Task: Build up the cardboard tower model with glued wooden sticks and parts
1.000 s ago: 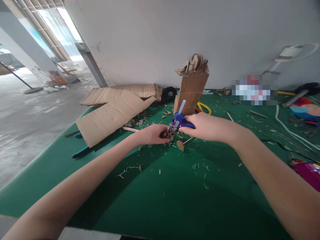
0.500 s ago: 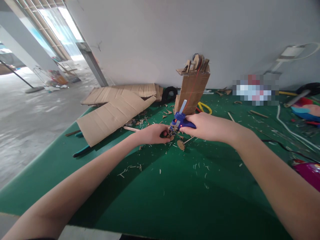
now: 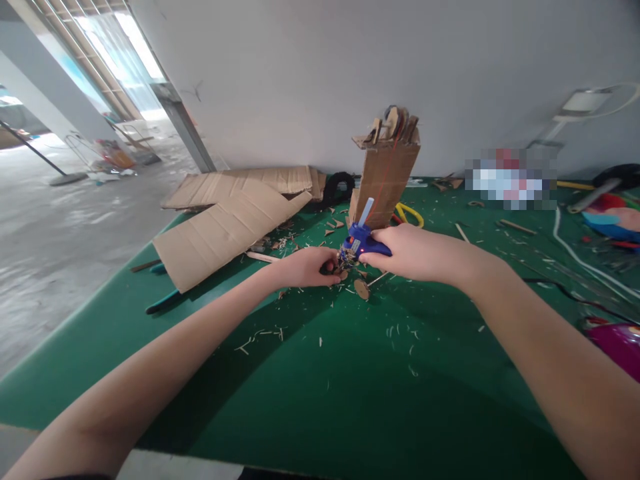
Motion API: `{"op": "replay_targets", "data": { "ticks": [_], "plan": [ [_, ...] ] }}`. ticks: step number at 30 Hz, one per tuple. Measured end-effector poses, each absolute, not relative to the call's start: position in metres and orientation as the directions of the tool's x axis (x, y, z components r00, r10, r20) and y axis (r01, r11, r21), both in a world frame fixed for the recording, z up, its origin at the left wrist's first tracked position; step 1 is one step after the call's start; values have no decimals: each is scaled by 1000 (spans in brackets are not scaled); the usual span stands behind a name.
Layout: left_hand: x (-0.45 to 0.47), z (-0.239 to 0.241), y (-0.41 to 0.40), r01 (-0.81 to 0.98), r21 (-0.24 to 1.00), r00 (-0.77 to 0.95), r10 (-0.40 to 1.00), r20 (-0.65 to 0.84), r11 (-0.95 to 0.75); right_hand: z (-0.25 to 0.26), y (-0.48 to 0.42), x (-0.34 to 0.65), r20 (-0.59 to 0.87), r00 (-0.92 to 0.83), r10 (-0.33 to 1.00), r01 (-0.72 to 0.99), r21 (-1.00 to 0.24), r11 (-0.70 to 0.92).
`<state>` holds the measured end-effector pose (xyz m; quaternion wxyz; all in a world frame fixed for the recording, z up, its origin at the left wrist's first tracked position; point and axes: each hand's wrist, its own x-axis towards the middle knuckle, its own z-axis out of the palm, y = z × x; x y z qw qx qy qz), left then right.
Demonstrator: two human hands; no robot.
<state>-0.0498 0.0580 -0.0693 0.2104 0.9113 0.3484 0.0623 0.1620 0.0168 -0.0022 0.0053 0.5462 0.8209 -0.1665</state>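
My right hand point(image 3: 400, 252) is wrapped round a blue hot glue gun point(image 3: 359, 241), with a white glue stick point(image 3: 367, 211) poking up from its back and a small red light on its side. Its nozzle end points down toward my left hand point(image 3: 316, 267), whose fingers are curled in a pinch at a small cardboard disc point(image 3: 343, 275); part of what they grip is hidden. Just right of it, a cardboard wheel point(image 3: 361, 289) on a thin stick axle lies on the green table. Behind the glue gun stands a tall cardboard tower point(image 3: 387, 180) with discs and a red string on top.
Flat cardboard sheets point(image 3: 220, 233) lie at the left, over teal-handled tools point(image 3: 164, 304). Yellow-handled scissors point(image 3: 411, 215) rest by the tower. Shavings and scraps litter the green table point(image 3: 350, 387). At the right are cables point(image 3: 575, 243) and a magenta object point(image 3: 617, 343).
Almost nothing differs. Both hands and the glue gun hold the same place, and the view has shifted very slightly.
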Motion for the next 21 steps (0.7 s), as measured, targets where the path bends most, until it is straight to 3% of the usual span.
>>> {"op": "replay_targets", "data": {
  "ticks": [21],
  "plan": [
    [-50,-71,58,595,425,757,654,-11,-682,-3,16,161,-184,-405,896,898,-264,352]
  ]
}}
